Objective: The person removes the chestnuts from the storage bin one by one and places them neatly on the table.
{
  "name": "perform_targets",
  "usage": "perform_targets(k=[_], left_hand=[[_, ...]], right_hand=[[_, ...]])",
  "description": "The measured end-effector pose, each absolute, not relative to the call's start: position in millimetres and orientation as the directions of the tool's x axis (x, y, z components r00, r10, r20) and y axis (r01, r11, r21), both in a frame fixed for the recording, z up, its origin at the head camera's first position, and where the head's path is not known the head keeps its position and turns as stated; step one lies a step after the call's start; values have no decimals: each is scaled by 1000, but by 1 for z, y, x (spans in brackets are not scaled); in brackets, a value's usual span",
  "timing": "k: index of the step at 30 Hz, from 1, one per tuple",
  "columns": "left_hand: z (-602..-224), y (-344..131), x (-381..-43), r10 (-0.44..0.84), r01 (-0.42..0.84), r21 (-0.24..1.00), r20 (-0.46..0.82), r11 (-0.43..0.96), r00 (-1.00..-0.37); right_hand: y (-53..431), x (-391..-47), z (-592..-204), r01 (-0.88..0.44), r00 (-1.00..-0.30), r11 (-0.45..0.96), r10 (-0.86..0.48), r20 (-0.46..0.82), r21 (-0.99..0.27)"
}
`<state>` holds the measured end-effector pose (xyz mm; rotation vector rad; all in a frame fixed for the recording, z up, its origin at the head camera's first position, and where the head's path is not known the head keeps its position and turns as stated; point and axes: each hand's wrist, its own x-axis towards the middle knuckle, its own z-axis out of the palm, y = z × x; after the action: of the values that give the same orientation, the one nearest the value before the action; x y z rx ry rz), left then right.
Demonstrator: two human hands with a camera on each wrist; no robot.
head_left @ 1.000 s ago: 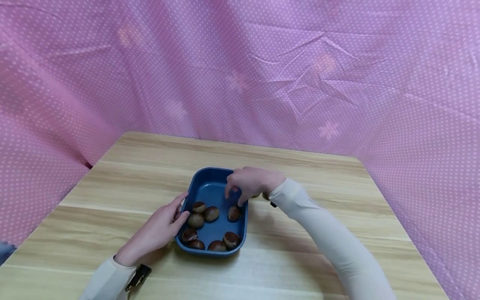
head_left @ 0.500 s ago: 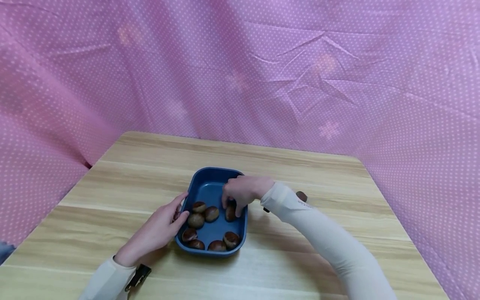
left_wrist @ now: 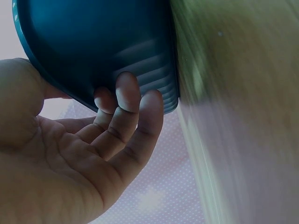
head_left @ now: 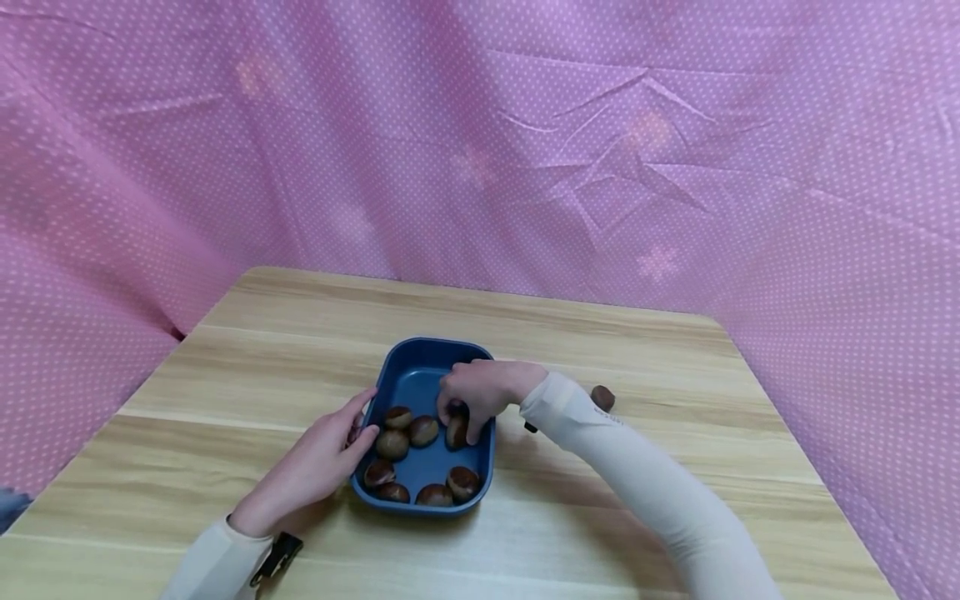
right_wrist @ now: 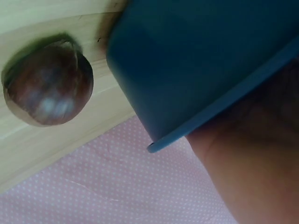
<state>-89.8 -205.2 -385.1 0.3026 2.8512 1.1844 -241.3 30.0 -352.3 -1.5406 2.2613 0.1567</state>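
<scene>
While my L hand (head_left: 318, 454) is clamping the blue box (head_left: 433, 353) at 9 o'clock, my R hand (head_left: 483, 388) is pinching a chestnut (head_left: 455, 432) inside at 3, fingers not gaping over it like a sec ago; prob. I'm adjusting it. Seven other nuts (head_left: 392, 445) are lying ctr. & from 9 round via 6 to 5; a loose nut (head_left: 603, 397) is sitting outside, abt 3 o'clock, on the table (head_left: 300, 333).

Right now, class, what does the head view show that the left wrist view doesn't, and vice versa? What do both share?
Only the head view shows the chestnuts in the blue tray, the right grip pinching one, and a loose chestnut on the table. Only the left wrist view shows the palm of the left grip. Both show the tray, the left grip, the table and the pink dotted cloth.
</scene>
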Motion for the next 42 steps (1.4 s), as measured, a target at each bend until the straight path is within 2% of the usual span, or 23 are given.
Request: perform_targets(k=[5, 13, 19, 28, 42], left_hand=[[-386, -204, -90, 184, 147, 703, 23, 695, -983], [-386, -205, -88, 188, 157, 703, 34, 694, -982], [-385, -203, -86, 179, 142, 705, 22, 695, -984], [-387, -203, -87, 175, 143, 701, 26, 699, -984], [-385, -204, -86, 188, 157, 710, 35, 687, -982]], right_hand=[[31, -240, -352, -925, -315, 369, -878, -361, -89], [34, -235, -344, -916, -317, 370, -904, -287, -154], [45, -227, -331, -911, -312, 350, -931, -189, -220], [70, -223, -323, -922, -307, 303, -951, -23, -239], [121, -218, -324, -894, -404, 356, -903, 145, -272]])
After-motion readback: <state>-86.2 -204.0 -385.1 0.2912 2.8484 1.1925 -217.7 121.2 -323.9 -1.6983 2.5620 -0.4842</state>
